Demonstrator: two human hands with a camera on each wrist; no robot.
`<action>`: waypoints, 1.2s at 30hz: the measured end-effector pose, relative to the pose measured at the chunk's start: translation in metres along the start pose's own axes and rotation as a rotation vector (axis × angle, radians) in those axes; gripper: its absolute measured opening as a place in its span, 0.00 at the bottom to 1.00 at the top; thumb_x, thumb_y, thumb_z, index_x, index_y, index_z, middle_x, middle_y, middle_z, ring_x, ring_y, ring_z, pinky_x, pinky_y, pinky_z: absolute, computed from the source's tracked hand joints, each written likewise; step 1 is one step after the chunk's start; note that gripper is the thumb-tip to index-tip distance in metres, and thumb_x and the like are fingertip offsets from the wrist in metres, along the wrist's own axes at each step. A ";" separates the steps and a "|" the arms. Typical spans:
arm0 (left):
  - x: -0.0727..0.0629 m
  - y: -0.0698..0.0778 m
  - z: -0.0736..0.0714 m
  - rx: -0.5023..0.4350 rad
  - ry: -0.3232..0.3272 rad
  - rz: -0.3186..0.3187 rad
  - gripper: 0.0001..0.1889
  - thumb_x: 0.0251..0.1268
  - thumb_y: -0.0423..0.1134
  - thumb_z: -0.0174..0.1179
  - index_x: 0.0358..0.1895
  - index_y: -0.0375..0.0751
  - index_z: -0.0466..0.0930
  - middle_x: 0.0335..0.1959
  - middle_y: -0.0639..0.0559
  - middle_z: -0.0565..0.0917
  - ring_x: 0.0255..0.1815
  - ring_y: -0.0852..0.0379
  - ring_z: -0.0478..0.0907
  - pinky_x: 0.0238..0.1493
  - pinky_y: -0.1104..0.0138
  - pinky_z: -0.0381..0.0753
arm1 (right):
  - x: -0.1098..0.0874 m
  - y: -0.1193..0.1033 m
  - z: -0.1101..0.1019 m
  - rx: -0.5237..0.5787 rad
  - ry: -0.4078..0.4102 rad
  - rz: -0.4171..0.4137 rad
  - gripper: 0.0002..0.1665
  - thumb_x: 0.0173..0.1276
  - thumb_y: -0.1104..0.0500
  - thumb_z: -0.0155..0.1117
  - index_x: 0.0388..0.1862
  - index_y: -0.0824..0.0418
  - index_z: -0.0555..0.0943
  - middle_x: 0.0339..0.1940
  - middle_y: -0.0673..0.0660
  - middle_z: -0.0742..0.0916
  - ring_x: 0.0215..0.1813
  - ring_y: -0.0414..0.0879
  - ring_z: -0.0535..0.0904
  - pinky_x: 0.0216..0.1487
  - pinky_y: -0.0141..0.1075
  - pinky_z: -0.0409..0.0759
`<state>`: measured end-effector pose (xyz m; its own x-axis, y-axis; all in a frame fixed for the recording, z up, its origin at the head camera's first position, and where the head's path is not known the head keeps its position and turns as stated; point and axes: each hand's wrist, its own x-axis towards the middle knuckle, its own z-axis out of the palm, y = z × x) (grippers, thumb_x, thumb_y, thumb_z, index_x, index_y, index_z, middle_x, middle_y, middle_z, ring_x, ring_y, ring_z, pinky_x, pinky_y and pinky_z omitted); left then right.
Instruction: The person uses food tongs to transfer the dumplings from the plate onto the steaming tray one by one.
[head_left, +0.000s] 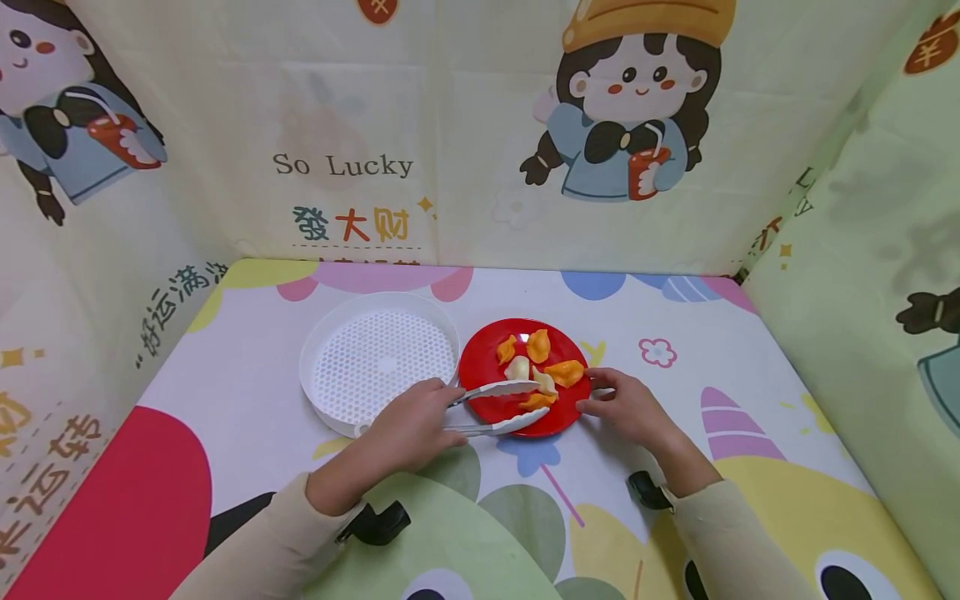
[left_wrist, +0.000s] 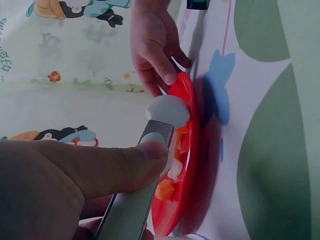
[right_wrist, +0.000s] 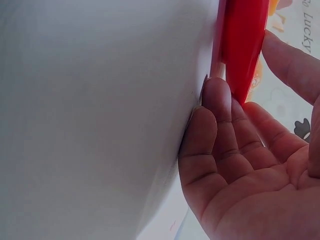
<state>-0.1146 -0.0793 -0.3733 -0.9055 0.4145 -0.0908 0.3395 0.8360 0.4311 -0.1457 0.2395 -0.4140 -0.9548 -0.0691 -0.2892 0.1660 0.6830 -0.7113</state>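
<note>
My left hand grips metal tongs with white scalloped tips, the thumb pressing along one arm. The tongs' arms are spread over the near left part of a red plate. One tip lies beside a cream piece; the other is over the near rim, below an orange piece. More folded orange and cream pieces, dumpling-like in shape, lie on the plate. At the plate's right rim, my right hand holds the edge, thumb on the rim and fingertips low against the table.
Left of the plate stands a round white basket with a perforated bottom, its rim close to the plate. A printed cloth covers the table. Printed fabric walls rise at the back and both sides.
</note>
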 end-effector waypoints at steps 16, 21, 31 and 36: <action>0.003 0.001 -0.003 -0.020 -0.021 0.005 0.31 0.47 0.42 0.79 0.58 0.38 0.82 0.40 0.48 0.82 0.36 0.56 0.74 0.28 0.68 0.81 | 0.001 0.002 0.000 -0.003 -0.003 -0.010 0.42 0.63 0.53 0.74 0.72 0.64 0.69 0.64 0.67 0.77 0.60 0.62 0.75 0.46 0.44 0.85; -0.001 -0.002 -0.006 -0.047 -0.004 0.017 0.29 0.49 0.41 0.78 0.58 0.39 0.82 0.41 0.48 0.82 0.36 0.56 0.74 0.29 0.68 0.80 | 0.000 0.002 0.000 -0.007 -0.002 -0.013 0.41 0.63 0.53 0.74 0.72 0.65 0.69 0.63 0.67 0.78 0.60 0.62 0.75 0.46 0.44 0.85; -0.012 -0.017 -0.024 -0.060 0.122 0.011 0.29 0.52 0.40 0.77 0.59 0.37 0.82 0.45 0.47 0.83 0.40 0.53 0.77 0.36 0.64 0.81 | -0.001 0.001 -0.001 0.008 -0.002 -0.006 0.44 0.62 0.52 0.75 0.73 0.64 0.68 0.64 0.66 0.77 0.60 0.61 0.75 0.46 0.43 0.85; -0.018 -0.033 -0.034 -0.035 0.203 0.006 0.28 0.55 0.39 0.75 0.59 0.34 0.81 0.46 0.43 0.84 0.41 0.49 0.78 0.39 0.57 0.81 | -0.001 0.000 -0.001 0.013 -0.006 -0.011 0.43 0.62 0.52 0.74 0.72 0.65 0.68 0.64 0.66 0.77 0.60 0.61 0.75 0.47 0.43 0.85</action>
<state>-0.1180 -0.1272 -0.3552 -0.9374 0.3356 0.0935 0.3394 0.8193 0.4621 -0.1451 0.2408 -0.4132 -0.9549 -0.0809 -0.2857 0.1592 0.6727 -0.7226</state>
